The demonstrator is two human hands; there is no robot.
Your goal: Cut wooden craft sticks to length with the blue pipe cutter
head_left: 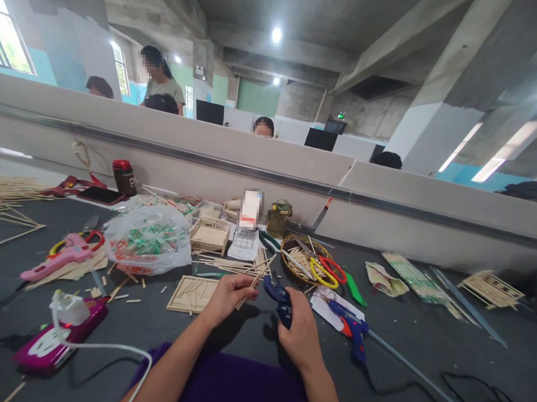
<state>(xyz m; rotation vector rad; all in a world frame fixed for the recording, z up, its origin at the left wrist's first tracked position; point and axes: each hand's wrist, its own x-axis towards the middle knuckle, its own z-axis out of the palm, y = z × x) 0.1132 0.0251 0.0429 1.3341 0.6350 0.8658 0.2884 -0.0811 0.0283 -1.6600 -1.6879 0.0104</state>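
Left hand (228, 299), thin sticks (263, 272) pinched; right hand (300, 333), blue cutters (276, 292) gripped

A ceiling lamp (276, 35) and a window (7, 28) at far left are glaring white. Soft shadows are falling on the dark tabletop (424, 329), while wide-angle distortion is stretching the edges.

Concrete ceiling (251, 8), lamps (276, 34) lit; windows (9, 34) at left; pale partition (235, 142) behind dark tabletop (410, 328).

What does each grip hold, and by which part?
The left grip holds wooden sticks near their middle; the right grip holds a blue tool by its handles.
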